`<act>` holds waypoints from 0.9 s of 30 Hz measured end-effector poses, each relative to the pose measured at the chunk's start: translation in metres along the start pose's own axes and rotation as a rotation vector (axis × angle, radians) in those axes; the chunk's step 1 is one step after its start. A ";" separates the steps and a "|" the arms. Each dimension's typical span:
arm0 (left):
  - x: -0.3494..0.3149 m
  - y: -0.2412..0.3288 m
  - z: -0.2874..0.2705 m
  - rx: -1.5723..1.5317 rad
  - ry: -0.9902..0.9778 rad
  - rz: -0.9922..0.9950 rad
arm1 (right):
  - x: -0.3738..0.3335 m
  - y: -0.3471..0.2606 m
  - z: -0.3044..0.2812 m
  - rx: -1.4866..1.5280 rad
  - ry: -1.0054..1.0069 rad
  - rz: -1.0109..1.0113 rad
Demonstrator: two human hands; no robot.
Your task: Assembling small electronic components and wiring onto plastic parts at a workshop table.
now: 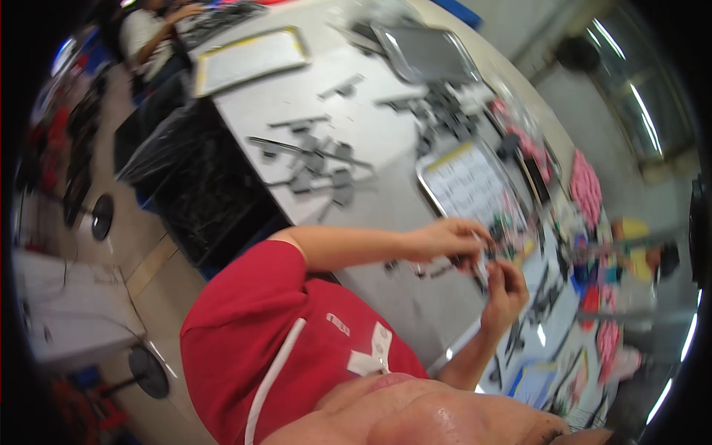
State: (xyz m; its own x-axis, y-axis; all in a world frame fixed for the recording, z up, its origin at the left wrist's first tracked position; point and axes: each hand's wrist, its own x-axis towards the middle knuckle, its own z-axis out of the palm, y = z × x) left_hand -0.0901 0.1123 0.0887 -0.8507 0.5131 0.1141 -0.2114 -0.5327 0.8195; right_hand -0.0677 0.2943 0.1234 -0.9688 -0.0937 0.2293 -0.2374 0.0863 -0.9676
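My left hand [447, 240] reaches in over the table, its fingers bent together near the edge of a metal tray [429, 187] with a white printed sheet in it. Just beside it, my right hand [506, 291] is raised with thumb and finger pinched. The fingertips of both hands nearly meet around something small that is too blurred to name. Small grey and metallic pieces [429, 271] lie on the table below my left hand. Small, colourful, blurred items lie on the tray's sheet just beyond my fingers.
Grey plastic parts [315, 159] lie scattered on the white table, with another pile [443, 111] farther right. Two more trays [252, 61] stand at the back. A black bin with a plastic liner [200, 189] adjoins the left edge. Another person [150, 37] works at the far left.
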 end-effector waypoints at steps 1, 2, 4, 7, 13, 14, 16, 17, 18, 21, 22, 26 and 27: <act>-0.006 0.007 0.000 0.047 0.053 -0.020 | 0.004 -0.001 0.005 -0.017 -0.036 -0.023; -0.007 0.002 -0.006 0.007 0.103 -0.039 | 0.011 0.005 0.008 -0.014 -0.056 -0.012; -0.006 0.002 -0.004 0.012 0.069 0.013 | 0.017 0.002 0.008 -0.001 -0.033 -0.009; -0.002 0.001 -0.002 -0.018 0.066 -0.016 | 0.018 0.005 0.003 -0.014 0.063 0.088; -0.006 -0.005 -0.005 0.093 0.067 -0.053 | 0.018 0.016 0.005 0.052 0.029 0.040; -0.007 -0.007 -0.004 0.080 0.065 -0.057 | 0.018 0.016 0.005 0.039 0.013 0.031; -0.009 -0.008 -0.003 0.213 0.085 -0.079 | 0.018 0.013 0.006 0.033 0.018 0.039; -0.010 -0.007 -0.002 0.204 0.083 -0.083 | 0.017 0.012 0.008 0.036 0.020 0.039; -0.011 -0.006 0.000 0.227 0.081 -0.089 | 0.017 0.013 0.010 0.039 0.033 -0.021; -0.010 -0.007 0.000 0.261 0.089 -0.099 | 0.019 0.017 0.010 0.008 0.035 -0.063; -0.010 -0.008 -0.001 0.270 0.095 -0.093 | 0.019 0.017 0.011 0.006 0.032 -0.062; -0.011 -0.011 -0.003 0.283 0.100 -0.072 | 0.019 0.018 0.011 -0.101 0.022 -0.083; -0.010 -0.011 -0.003 0.281 0.103 -0.066 | 0.019 0.018 0.011 -0.108 0.023 -0.095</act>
State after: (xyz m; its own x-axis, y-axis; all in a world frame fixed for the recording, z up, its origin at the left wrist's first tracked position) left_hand -0.0802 0.1109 0.0772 -0.8870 0.4616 0.0099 -0.1384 -0.2862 0.9481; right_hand -0.0900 0.2828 0.1094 -0.9428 -0.0840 0.3227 -0.3329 0.1842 -0.9248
